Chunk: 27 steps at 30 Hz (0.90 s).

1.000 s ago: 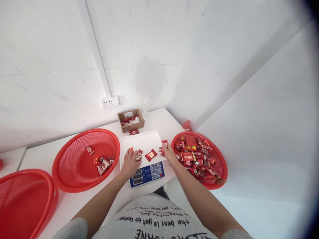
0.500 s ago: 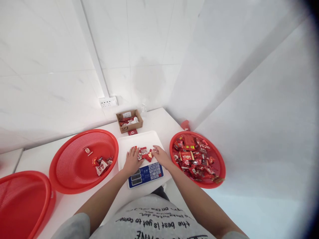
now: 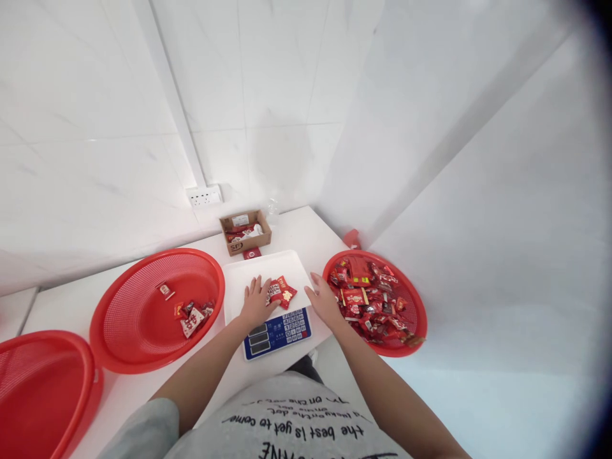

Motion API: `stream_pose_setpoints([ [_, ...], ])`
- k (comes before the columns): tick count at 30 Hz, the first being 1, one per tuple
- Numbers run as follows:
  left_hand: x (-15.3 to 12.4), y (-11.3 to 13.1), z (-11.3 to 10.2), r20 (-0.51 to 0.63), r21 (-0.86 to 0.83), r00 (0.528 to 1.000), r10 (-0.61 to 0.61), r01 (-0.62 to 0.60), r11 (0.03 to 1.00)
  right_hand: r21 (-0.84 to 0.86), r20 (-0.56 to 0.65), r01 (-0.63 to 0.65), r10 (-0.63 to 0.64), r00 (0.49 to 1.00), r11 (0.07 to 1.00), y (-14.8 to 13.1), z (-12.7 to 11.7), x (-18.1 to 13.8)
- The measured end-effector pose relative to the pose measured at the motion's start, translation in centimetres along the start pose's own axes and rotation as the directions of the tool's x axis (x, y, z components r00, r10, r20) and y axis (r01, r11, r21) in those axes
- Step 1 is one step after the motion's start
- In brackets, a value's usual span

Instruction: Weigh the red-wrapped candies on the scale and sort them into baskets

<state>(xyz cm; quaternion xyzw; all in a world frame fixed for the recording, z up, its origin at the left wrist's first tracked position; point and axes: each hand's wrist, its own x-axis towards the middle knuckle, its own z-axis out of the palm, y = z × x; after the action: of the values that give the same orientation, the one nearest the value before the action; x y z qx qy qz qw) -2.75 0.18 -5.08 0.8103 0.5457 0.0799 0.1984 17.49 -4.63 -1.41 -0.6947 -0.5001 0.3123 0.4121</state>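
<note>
Several red snack packets [image 3: 283, 293] with white and gold print lie bunched on the white pan of a digital scale [image 3: 296, 268]. My left hand [image 3: 255, 303] rests at the left side of the bunch, fingers spread, its thumb and fingertips against the packets and partly covering them. Over the right edge of the pan hovers my right hand [image 3: 325, 302], fingers apart and holding nothing. Just right of it stands a red basket [image 3: 422, 319] heaped with red packets [image 3: 370, 303]. The scale's blue keypad panel [image 3: 275, 335] faces me.
Left of the scale, a red mesh basket [image 3: 124, 306] holds a few packets [image 3: 192, 320]. Another red basket [image 3: 86, 370] is cut off at lower left. Behind the scale are a cardboard box [image 3: 245, 233] with packets and a small red packet [image 3: 252, 253]. A socket strip [image 3: 204, 195] is on the wall.
My right hand has moved right, off the packets to the pan's edge. The packets now lie closer together beside my left hand, which has stayed on the pan.
</note>
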Motion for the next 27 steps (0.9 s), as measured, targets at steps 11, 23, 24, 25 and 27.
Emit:
stream_pose_setpoints([
  [11, 2.1, 3.1, 1.0, 0.084, 0.083, 0.989, 0.122, -0.129, 0.988, -0.571, -0.007, -0.042, 0.046, 0.999, 0.820, 8.1, -3.6, -4.8],
  [23, 1.0, -1.1, -0.9, 0.096, 0.051, 0.952, 0.289, -0.295, 0.954, -0.597, -0.001, -0.136, 0.169, 0.986, 0.791, 7.5, -3.4, -4.9],
  [24, 0.9, -1.0, -1.0, 0.086, 0.049, 0.961, 0.261, -0.266, 0.963, -0.601, -0.001, -0.137, 0.171, 0.985, 0.788, 7.5, -3.4, -4.9],
  [25, 0.9, -0.7, -0.9, 0.080, 0.047, 0.969, 0.232, -0.236, 0.970, -0.604, -0.002, -0.140, 0.175, 0.985, 0.784, 7.5, -3.4, -4.9],
  [27, 1.0, 0.2, -0.6, 0.079, 0.048, 0.979, 0.187, -0.191, 0.980, -0.609, 0.001, -0.142, 0.180, 0.984, 0.780, 7.4, -3.4, -4.9],
])
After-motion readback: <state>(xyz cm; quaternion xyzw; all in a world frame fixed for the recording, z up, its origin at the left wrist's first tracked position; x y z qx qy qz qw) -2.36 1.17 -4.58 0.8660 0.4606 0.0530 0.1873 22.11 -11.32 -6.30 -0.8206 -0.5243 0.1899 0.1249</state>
